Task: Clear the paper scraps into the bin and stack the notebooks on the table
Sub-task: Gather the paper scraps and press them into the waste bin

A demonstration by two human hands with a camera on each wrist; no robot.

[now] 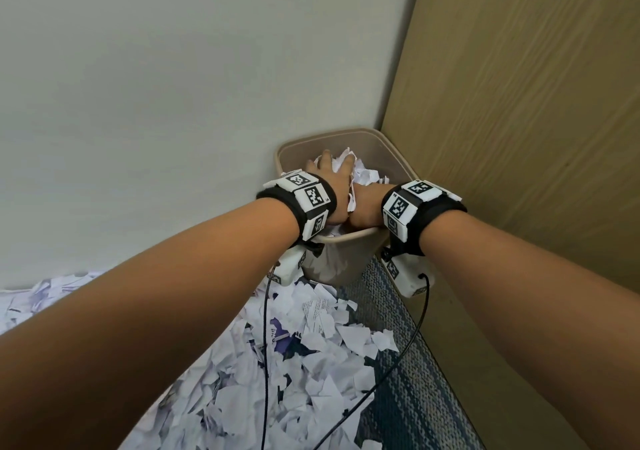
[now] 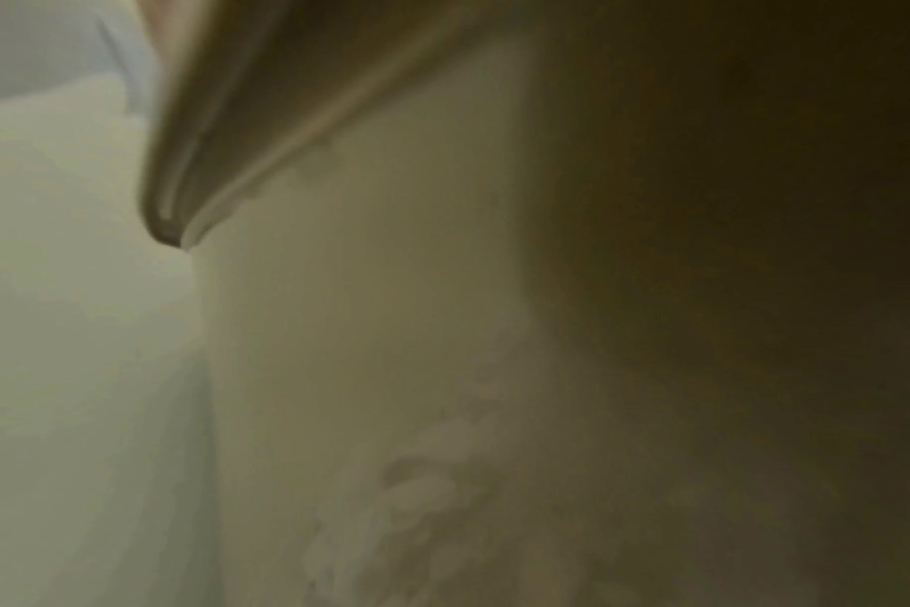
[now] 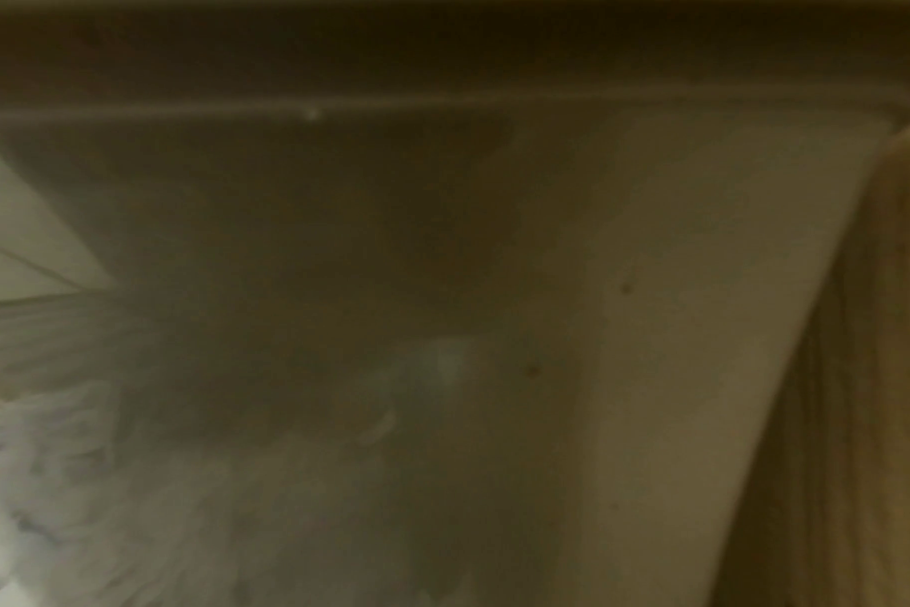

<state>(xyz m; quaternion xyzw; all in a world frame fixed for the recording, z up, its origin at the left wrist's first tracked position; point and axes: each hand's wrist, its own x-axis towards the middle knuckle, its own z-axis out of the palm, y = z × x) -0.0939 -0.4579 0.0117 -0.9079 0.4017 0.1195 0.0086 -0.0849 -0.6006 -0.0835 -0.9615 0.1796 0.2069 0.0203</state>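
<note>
We have both hands down in the bin (image 1: pixel 398 159), our left hand (image 1: pixel 330 172) spread flat on the paper scraps (image 1: pixel 363 174) inside, our right hand's (image 1: pixel 367 207) fingers hidden.

The head view looks steeply down along both forearms at the tan plastic bin (image 1: pixel 346 259) in a corner; both wrist views (blurred, dim) sit pressed against its outer wall — their shared subject.

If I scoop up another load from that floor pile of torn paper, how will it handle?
The paper scraps are probably very light and floppy: thin, torn, crumpled pieces lying loose. A load will likely shed bits. They seem springy; the left hand is pressing scraps inside the bin.
</note>
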